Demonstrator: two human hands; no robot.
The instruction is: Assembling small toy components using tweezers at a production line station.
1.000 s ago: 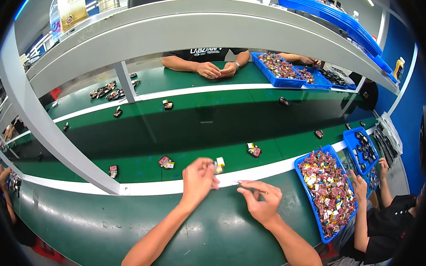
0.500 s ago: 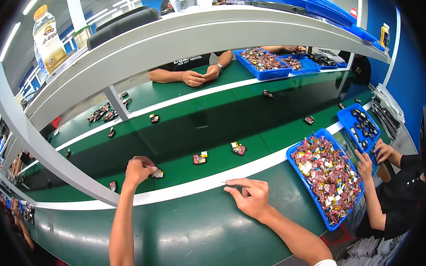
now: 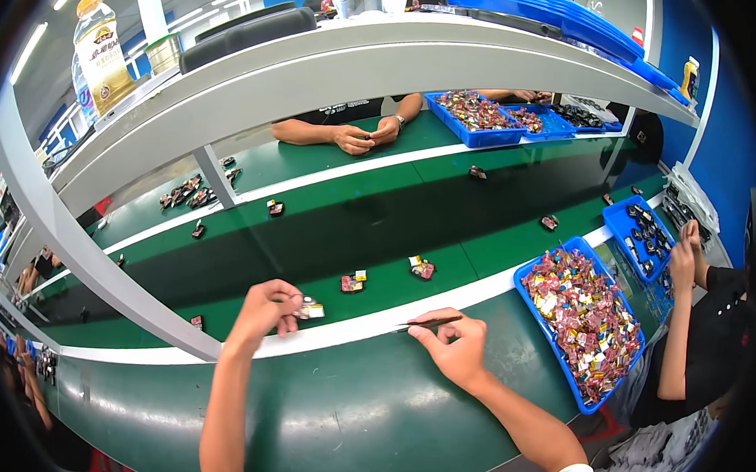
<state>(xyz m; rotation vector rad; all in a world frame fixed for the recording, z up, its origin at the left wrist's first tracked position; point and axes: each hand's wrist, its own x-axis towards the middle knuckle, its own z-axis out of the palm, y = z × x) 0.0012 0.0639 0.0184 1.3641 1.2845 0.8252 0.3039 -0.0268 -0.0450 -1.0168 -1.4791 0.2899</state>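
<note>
In the head view, fingers of the left hand are closed in a pinch on a small module, which juts out to their right, close to the white rail. The right hand also has its fingers nearly together, around dark tweezers (tips pointing left, apart from the module). Farther right, a blue tray heaped with small parts stands on the green desk.

Factory assembly line: green conveyor belt beyond right-hand fingers, small parts spaced along it; heaped blue tray to fingers' right; co-worker opposite.
</note>
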